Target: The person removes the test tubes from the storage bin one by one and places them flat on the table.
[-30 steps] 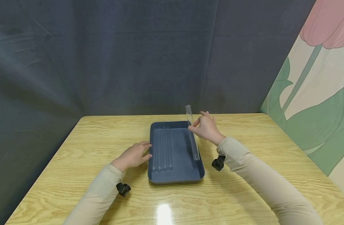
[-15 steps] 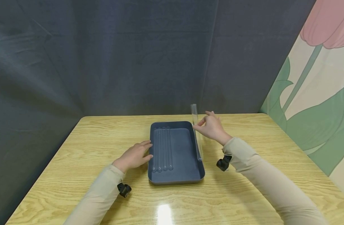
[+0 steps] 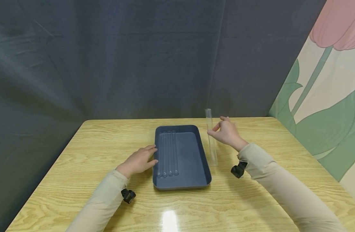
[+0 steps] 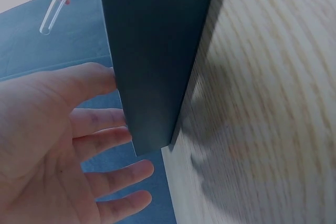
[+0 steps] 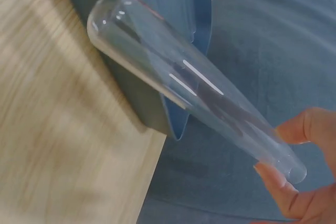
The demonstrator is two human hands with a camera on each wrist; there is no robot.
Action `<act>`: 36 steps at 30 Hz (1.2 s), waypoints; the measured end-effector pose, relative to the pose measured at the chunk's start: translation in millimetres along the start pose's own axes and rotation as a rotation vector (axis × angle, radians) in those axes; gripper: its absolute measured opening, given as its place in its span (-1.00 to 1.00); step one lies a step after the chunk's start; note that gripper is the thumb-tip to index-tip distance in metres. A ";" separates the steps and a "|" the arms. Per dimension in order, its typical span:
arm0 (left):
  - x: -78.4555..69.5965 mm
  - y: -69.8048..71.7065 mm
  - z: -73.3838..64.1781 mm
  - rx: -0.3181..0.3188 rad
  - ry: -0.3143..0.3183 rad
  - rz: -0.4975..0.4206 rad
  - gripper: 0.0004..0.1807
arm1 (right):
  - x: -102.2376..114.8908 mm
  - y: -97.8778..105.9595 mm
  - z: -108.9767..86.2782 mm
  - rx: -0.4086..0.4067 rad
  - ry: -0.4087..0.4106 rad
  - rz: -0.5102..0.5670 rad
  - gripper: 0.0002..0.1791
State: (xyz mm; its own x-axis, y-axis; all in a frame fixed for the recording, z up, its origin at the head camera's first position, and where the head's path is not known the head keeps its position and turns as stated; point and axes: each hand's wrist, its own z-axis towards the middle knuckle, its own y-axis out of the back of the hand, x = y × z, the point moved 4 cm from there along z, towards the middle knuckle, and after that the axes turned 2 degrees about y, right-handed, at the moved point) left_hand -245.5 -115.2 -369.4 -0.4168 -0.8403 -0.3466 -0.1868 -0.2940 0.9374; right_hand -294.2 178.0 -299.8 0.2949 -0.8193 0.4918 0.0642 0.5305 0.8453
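Thumb and fingers of my right hand (image 3: 227, 132) pinch a clear glass test tube (image 3: 213, 152) just right of the tray. The tube is tilted, rounded end down and toward me, and is held off the table. In the right wrist view the test tube (image 5: 178, 77) looks see-through, with the right hand (image 5: 315, 166) near its open end. My left hand (image 3: 136, 161) rests with loosely extended fingers at the left rim of the dark blue tray (image 3: 192, 177). Several more test tubes (image 3: 167, 154) lie side by side in the tray's left half.
The tray stands on a wood-grain table (image 3: 108, 138). A dark curtain (image 3: 148, 64) hangs behind the far edge. On the right is a wall with a painted tulip (image 3: 334, 29). Each wrist wears a small black camera (image 3: 127, 195).
My right hand has carried the test tube rightward, from over the tray's right edge to beside the tray. The left hand and tray have stayed almost still.
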 end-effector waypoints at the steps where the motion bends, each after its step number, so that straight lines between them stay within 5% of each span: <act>1: 0.0 0.0 0.1 0.000 0.001 0.000 -0.44 | -1.9 0.1 -0.8 -0.001 -0.005 -0.006 -0.69; 36: 0.3 -0.1 1.8 0.012 0.014 0.008 -0.44 | -58.3 -13.1 -11.0 0.090 -0.151 -0.019 -0.64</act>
State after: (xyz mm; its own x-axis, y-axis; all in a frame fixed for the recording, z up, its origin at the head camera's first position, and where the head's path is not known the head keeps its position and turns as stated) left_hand -247.2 -114.6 -369.7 -0.4059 -0.8490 -0.3384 -0.1944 -0.2816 0.9396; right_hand -301.8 221.2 -341.8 0.1477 -0.8561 0.4953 -0.0188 0.4983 0.8668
